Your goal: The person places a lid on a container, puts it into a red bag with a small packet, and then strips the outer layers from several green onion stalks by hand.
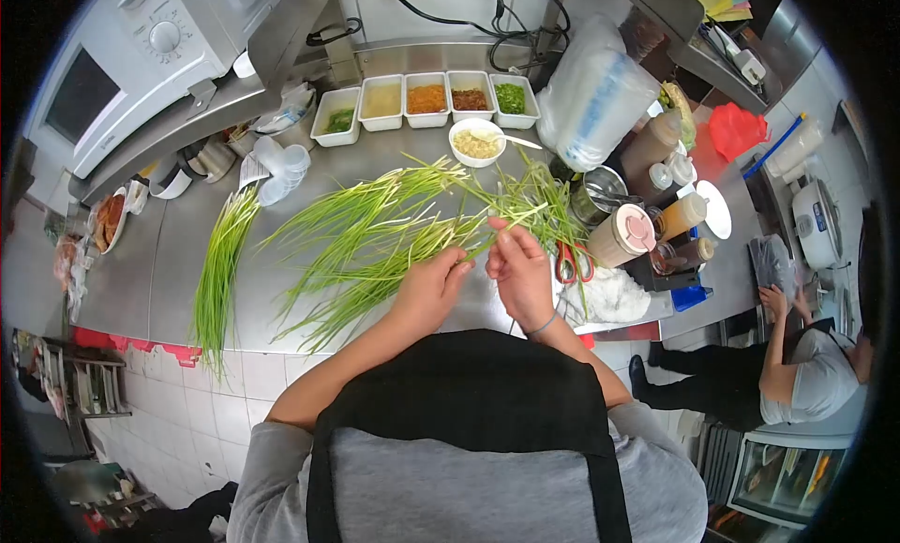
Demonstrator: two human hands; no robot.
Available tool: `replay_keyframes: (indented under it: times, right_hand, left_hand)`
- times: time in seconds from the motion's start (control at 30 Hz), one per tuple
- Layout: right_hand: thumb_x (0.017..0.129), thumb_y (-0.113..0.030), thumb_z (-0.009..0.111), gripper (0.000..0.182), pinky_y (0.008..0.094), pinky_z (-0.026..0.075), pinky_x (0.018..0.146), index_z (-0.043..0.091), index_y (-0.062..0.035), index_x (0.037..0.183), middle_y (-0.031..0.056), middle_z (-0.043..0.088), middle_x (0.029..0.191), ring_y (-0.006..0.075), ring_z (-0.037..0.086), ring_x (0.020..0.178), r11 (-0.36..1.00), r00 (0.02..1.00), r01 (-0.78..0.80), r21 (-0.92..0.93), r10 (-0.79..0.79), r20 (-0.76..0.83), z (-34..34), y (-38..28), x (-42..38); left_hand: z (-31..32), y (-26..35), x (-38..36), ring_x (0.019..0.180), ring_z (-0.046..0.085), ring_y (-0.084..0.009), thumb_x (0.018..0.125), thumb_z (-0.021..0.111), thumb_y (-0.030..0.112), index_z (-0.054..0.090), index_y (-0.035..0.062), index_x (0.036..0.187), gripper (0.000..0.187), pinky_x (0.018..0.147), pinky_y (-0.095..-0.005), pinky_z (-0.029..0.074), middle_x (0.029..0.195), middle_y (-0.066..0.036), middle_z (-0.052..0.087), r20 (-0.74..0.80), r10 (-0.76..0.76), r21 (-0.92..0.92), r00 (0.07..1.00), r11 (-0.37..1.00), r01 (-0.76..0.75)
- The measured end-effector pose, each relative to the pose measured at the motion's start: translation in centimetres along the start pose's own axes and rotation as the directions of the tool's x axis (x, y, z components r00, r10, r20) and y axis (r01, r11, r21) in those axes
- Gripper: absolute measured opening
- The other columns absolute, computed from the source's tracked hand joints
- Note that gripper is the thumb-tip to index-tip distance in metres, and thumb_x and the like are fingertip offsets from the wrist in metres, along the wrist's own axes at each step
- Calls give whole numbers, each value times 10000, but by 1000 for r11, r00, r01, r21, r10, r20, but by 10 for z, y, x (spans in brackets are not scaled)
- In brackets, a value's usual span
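Note:
Long green stalks (366, 201) lie spread over the steel counter. My left hand (429, 290) is closed at the pale ends of some stalks, fingers pressed together. To its right, my right hand (518, 273) is raised with its fingertips pinched; whatever thin piece they hold is too small to name. The two hands are apart. A tangled heap of thin stalks (544, 191) sits just beyond my right hand. A separate neat bundle of green stalks (225, 262) lies at the left and hangs over the counter's front edge.
Five white tubs (427, 119) line the back, near a white bowl (464, 158) with a spoon. Red scissors (574, 262), a lidded container (619, 238) and bottles stand at the right, beside a white cloth (614, 297). Another person (816, 374) works at far right.

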State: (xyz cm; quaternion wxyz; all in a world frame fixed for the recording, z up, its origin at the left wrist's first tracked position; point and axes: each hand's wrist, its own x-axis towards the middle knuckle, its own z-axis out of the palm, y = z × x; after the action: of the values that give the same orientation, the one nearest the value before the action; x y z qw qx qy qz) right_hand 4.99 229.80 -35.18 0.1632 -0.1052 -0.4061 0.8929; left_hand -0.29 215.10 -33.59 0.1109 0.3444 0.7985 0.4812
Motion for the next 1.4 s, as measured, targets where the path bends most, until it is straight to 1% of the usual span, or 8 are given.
replay_keyframes:
  times: [0.2,0.27,0.37,0.53,0.63,0.87,1.03,1.4]
  right_hand:
    - [878,-93,568,116,169,415,520,586,-14,961,12,588,732,61,517,587,985,984,170,-9,-170,-59,-36,-37,35]
    - [892,-105,556,117,179,422,548,579,-27,976,9,579,786,62,508,634,965,951,264,15,-257,-171,-49,-59,45]
    - [911,-194,550,164,185,401,570,565,-35,948,4,559,765,74,488,641,953,941,304,-10,-302,-154,-72,-79,47]
    - [917,-222,539,213,206,420,567,568,-23,990,27,582,779,93,516,637,985,963,174,0,-170,-211,-93,-55,48]
    - [913,-188,539,210,224,454,598,572,-8,1016,48,602,802,106,552,669,988,977,89,-128,-112,-184,-85,-36,49]
    - [826,-10,535,140,241,480,684,624,4,934,61,635,824,119,592,735,679,953,-21,-734,236,191,-66,9,38]
    - [806,-36,572,132,263,481,698,648,-5,909,80,658,815,137,611,743,474,765,15,-881,561,315,-49,17,24]
    - [708,-24,578,195,380,463,792,633,-56,892,122,612,964,308,570,913,359,639,690,-629,106,762,13,71,47]
  left_hand:
    - [-49,-18,-11,748,593,-378,890,498,143,584,45,937,138,634,-423,472,817,-162,623,-77,-92,406,993,907,115]
    - [-99,-65,-23,634,589,-379,854,486,123,575,65,945,140,560,-457,462,718,-191,606,-296,161,516,942,856,16]
    - [-196,-101,-58,653,601,-386,892,486,215,598,59,937,197,567,-455,457,730,-192,618,-676,-72,471,733,722,506]
    - [-291,-160,-89,820,604,-378,897,496,308,585,86,1015,267,709,-456,466,854,-187,635,-805,-168,422,569,511,748]
    - [-294,-206,-72,986,553,-364,872,530,327,583,95,1067,308,834,-454,432,1025,-167,608,-717,168,697,676,183,694]
    - [-184,-165,44,1056,481,-333,770,655,198,585,79,1095,353,886,-423,408,1059,-141,570,-346,198,716,917,688,121]
    - [-102,-160,84,1054,492,-309,800,617,210,587,126,1100,313,878,-439,402,1100,-115,552,-298,101,691,949,709,141]
    - [-56,-95,78,1065,515,-287,881,483,288,578,169,1153,311,911,-439,324,1107,-92,583,125,-34,528,992,848,-37]
